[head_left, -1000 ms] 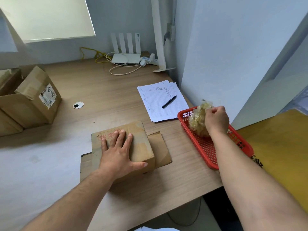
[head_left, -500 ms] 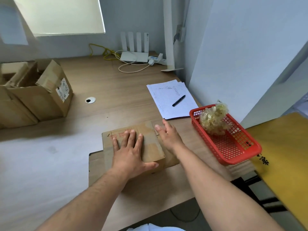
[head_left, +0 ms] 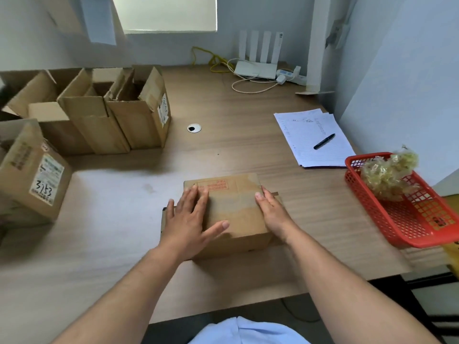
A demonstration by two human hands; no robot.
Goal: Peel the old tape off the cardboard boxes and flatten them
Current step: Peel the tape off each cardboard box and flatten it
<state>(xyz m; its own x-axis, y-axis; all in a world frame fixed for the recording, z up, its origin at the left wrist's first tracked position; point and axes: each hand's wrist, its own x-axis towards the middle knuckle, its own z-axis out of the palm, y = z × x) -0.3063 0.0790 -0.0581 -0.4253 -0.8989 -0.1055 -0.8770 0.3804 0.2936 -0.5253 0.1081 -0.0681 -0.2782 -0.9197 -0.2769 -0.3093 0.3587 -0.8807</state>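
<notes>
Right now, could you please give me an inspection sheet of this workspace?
Surface: wooden desk, pale glare patch at left.
Job's things: small cardboard box under both hands, not flattened; open boxes at back left; labelled box at left edge; crumpled tape wad in red basket.
Clutter: papers with pen on them.
Hands: left hand flat on the box top; right hand straight-fingered along its right edge.
Cables: yellow cable and white cable by the router, back of desk.
Surroundings: pale walls, window blind above.
</notes>
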